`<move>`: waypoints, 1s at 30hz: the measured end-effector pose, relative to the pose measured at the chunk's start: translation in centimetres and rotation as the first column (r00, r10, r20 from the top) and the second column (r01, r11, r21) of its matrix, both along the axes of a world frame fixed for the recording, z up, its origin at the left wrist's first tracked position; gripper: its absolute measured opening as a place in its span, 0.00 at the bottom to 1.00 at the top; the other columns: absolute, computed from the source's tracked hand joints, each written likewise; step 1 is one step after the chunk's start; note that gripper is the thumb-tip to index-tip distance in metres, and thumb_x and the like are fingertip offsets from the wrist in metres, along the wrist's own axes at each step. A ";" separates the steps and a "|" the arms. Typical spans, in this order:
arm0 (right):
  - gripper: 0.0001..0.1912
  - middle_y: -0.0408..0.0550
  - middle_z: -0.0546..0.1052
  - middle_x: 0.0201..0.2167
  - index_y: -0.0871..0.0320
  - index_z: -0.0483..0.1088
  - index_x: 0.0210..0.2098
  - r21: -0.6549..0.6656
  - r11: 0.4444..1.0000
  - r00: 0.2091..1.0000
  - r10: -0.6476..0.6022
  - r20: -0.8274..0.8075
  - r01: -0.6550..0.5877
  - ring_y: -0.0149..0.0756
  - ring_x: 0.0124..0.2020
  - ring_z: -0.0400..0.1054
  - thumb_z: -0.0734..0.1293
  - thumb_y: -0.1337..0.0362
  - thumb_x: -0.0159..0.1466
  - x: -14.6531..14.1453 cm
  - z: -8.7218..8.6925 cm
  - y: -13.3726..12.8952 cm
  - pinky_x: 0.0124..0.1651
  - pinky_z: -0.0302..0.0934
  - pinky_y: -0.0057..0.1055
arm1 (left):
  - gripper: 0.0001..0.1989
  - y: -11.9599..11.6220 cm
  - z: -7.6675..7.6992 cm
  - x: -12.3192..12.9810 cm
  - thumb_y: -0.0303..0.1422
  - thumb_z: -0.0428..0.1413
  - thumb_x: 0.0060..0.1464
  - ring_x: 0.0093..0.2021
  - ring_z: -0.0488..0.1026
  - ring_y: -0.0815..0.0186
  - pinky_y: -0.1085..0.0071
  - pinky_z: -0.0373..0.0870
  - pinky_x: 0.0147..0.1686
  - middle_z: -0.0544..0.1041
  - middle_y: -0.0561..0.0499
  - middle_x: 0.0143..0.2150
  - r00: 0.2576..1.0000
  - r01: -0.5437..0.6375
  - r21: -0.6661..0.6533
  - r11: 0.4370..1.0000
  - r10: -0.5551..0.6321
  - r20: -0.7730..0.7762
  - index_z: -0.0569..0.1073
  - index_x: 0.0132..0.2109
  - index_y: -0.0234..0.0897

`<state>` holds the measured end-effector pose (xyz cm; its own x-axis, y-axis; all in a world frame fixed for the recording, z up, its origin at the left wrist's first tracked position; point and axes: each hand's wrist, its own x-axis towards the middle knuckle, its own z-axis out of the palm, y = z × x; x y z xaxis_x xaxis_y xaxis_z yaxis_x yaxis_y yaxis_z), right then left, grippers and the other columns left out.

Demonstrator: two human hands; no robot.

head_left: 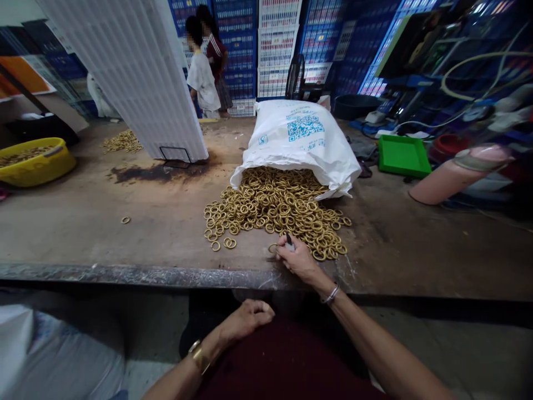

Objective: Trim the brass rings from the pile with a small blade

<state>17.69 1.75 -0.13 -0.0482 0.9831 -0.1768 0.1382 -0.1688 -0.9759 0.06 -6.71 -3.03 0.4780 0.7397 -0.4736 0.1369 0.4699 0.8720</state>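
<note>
The right hand (pixel 300 261) clamps a small grey, dark-tipped tool (pixel 290 245), tip probably kept free, gold-coloured round rings (pixel 283 211) beyond its fingers, while the left hand (pixel 245 319) curls its fingers together.

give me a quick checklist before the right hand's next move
1. Right hand at the pile: ok, at its front edge.
2. Grip on the front ring: cannot tell, fingers hide part of it.
3. Left hand away from the pile: ok, near the lap.
4. Sack mouth open: ok, rings spill out.
5. All rings together: not ok, a stray ring lies well left.
</note>
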 end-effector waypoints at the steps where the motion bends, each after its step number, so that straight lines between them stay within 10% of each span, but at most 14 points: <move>1: 0.08 0.34 0.65 0.16 0.56 0.56 0.29 -0.031 0.999 0.998 0.004 -0.057 -0.006 0.21 0.11 0.49 0.61 0.62 0.51 -0.1 0.2 -0.2 0.14 0.44 0.19 | 0.07 -0.1 1.2 -0.2 0.34 0.57 0.43 0.26 0.67 0.70 0.76 0.61 0.26 0.72 0.53 0.25 0.999 0.051 0.056 0.997 -0.050 -0.005 0.75 0.27 0.34; 8: 0.11 0.34 0.66 0.16 0.56 0.56 0.30 -0.084 0.994 0.973 0.050 -0.227 -0.070 0.19 0.10 0.49 0.63 0.59 0.51 -1.3 1.3 -1.4 0.10 0.42 0.17 | 0.20 3.1 5.3 1.7 0.39 0.54 0.48 0.20 0.64 0.73 0.78 0.61 0.20 0.68 0.55 0.23 0.874 -0.485 0.208 0.850 0.476 0.093 0.64 0.47 0.36; 16: 0.13 0.34 0.66 0.16 0.56 0.57 0.30 -0.114 0.985 0.954 0.092 -0.287 -0.129 0.18 0.09 0.48 0.63 0.56 0.52 -1.3 1.4 -2.1 0.10 0.41 0.16 | 0.17 5.4 4.1 2.8 0.46 0.54 0.46 0.14 0.55 0.79 0.81 0.51 0.14 0.62 0.59 0.17 0.873 -0.474 0.139 0.869 0.445 0.198 0.65 0.27 0.34; 26: 0.12 0.33 0.59 0.11 0.57 0.60 0.26 -0.162 0.981 0.993 0.096 -0.066 -0.105 0.21 0.10 0.47 0.60 0.55 0.53 -2.0 1.3 -1.0 0.13 0.41 0.20 | 0.15 4.8 4.1 2.3 0.44 0.53 0.47 0.16 0.59 0.77 0.79 0.56 0.17 0.66 0.56 0.21 0.916 -0.283 -0.002 0.959 0.271 0.297 0.65 0.31 0.35; 30: 0.09 0.38 0.63 0.14 0.58 0.61 0.23 0.019 0.999 0.975 0.023 0.221 -0.028 0.25 0.15 0.54 0.58 0.60 0.55 -1.2 0.7 -0.9 0.19 0.48 0.22 | 0.14 4.9 3.6 2.3 0.42 0.54 0.48 0.19 0.60 0.77 0.80 0.57 0.18 0.66 0.55 0.24 0.883 -0.338 -0.035 0.940 0.330 0.334 0.64 0.31 0.35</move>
